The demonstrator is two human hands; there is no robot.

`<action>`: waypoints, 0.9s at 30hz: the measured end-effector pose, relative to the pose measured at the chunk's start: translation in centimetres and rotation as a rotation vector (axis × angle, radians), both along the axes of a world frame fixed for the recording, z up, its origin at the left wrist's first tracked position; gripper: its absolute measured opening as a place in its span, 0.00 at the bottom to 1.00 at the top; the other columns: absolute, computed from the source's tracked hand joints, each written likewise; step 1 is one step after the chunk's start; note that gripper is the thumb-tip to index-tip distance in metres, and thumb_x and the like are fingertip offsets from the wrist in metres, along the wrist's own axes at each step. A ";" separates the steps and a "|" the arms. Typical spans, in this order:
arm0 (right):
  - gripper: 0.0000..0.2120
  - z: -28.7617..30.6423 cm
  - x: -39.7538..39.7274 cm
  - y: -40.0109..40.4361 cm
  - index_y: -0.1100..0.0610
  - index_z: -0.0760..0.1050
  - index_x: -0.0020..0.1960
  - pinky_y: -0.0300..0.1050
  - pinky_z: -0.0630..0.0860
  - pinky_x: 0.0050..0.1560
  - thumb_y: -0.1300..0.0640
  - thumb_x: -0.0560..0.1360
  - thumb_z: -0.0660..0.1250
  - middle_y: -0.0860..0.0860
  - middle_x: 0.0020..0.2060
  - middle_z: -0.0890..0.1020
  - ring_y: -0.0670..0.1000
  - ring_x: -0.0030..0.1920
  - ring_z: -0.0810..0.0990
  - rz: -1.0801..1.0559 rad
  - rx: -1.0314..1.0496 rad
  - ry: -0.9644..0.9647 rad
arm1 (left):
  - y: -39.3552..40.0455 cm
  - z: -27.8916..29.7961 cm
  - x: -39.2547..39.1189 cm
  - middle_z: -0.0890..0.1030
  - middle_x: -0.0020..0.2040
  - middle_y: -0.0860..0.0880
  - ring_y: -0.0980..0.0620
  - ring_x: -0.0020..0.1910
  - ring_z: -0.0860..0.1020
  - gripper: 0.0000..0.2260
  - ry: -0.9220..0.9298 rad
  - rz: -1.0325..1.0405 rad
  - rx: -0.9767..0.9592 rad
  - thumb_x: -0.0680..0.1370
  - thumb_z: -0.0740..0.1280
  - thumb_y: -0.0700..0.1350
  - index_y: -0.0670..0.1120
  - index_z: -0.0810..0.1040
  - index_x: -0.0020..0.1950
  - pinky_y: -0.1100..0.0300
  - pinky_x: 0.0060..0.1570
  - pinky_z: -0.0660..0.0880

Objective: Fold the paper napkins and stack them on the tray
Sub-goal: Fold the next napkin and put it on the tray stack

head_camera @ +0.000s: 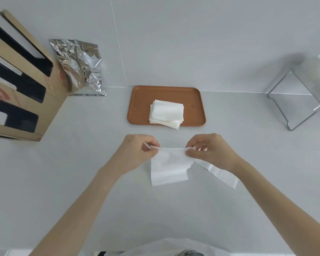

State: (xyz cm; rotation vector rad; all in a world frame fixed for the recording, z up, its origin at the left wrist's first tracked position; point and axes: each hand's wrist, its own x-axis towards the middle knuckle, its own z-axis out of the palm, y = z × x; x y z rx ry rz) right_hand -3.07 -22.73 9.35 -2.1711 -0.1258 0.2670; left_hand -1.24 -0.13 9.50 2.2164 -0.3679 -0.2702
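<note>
Grey countertop (63, 172): left hand (137, 150) and right hand (209, 150) each pinch a top corner of a paper napkin (168, 167), near an orange tray (166, 93) bearing folded napkins (166, 113).

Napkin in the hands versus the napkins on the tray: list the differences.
The held napkin is a single sheet hanging loose; the stacked napkins are several, folded flat. The held one is pinched by both hands' fingers; the stack rests untouched on the tray. Both are white paper.

a crumpled foil bag (79, 67) leans beside a cardboard rack (22, 100); a wire stand (296, 102) sits far right.
</note>
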 end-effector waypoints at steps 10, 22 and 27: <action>0.04 1.5 4.9 -0.1 0.54 0.80 0.36 0.28 0.68 0.34 0.58 0.66 0.74 0.56 0.35 0.81 0.41 0.30 0.73 -0.039 -0.037 -0.183 | 0.3 1.9 4.5 0.83 0.40 0.48 0.52 0.40 0.79 0.05 -0.198 -0.041 0.107 0.70 0.65 0.47 0.48 0.79 0.40 0.51 0.46 0.76; 0.02 -7.0 6.0 0.6 0.53 0.80 0.40 0.26 0.68 0.38 0.58 0.70 0.69 0.52 0.40 0.82 0.42 0.37 0.75 -0.178 -0.083 -0.093 | -0.5 -7.0 5.4 0.83 0.46 0.46 0.47 0.45 0.79 0.05 -0.152 0.123 0.135 0.74 0.65 0.41 0.45 0.81 0.45 0.49 0.48 0.76; 0.02 -7.2 3.7 -0.2 0.55 0.80 0.42 0.30 0.67 0.42 0.60 0.71 0.69 0.48 0.40 0.81 0.49 0.44 0.76 -0.129 -0.157 -0.187 | -0.6 -7.2 3.6 0.83 0.48 0.48 0.49 0.48 0.79 0.05 -0.205 0.074 0.107 0.74 0.66 0.40 0.45 0.81 0.45 0.53 0.49 0.76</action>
